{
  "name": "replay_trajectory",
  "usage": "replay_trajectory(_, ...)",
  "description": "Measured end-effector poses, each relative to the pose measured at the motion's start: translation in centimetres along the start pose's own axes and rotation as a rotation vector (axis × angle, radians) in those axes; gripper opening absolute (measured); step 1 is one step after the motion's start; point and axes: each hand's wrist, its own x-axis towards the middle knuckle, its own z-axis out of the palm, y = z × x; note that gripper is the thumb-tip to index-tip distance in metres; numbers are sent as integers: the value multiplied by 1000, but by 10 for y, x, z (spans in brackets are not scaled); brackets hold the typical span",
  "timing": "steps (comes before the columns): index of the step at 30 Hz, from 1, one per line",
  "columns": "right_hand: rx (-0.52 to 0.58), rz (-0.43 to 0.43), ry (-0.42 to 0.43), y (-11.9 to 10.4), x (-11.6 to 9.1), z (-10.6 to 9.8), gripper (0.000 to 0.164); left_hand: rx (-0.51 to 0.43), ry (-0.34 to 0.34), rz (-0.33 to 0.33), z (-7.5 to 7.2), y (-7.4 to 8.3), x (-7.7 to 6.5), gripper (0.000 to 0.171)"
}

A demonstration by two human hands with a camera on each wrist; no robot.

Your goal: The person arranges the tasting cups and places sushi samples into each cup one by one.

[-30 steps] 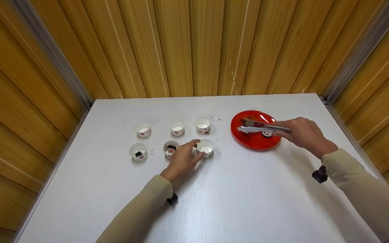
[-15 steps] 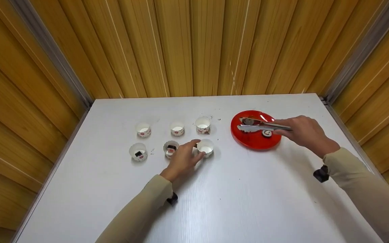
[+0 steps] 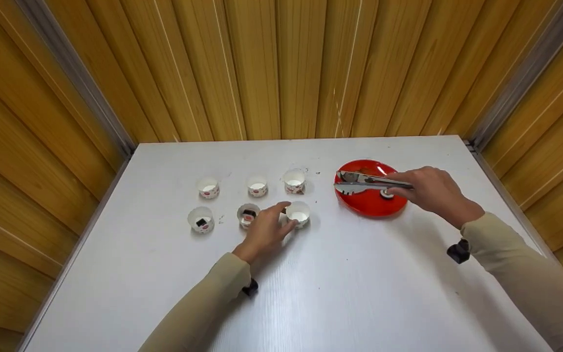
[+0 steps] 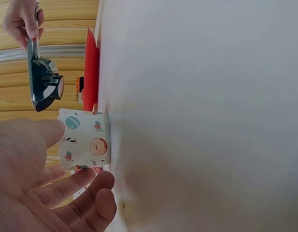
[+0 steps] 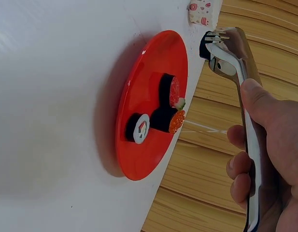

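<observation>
My left hand holds a white patterned paper baking cup between thumb and fingers; it stands on the table. My right hand grips metal tongs, raised over the left part of a red plate. Between the tong tips sits a sushi piece with a dark wrap, mostly covered by the tongs. On the plate, the right wrist view shows a white-faced sushi roll, a red-topped piece and an orange-topped piece.
Several more paper cups stand left of and behind the held one. A front-left cup and the front-middle cup each contain a dark-and-light piece. Wooden panels rise behind the white table.
My right hand has lifted the tongs and moved them slightly left over the plate, with the sushi piece between the tips. My left hand stays at the cup.
</observation>
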Motion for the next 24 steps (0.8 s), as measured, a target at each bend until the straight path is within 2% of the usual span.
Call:
replay_trajectory(9,0,-42,9,-20,12,1,39,-10,-14,-22,0,1,0,51)
replay_trajectory(14,-4,-56,4,-33,19,2,43,-1,-13,-13,-1,1,0,51)
replay_trajectory(24,21,-195,67,-58,29,11,40,-21,-7,-20,0,1,2,50)
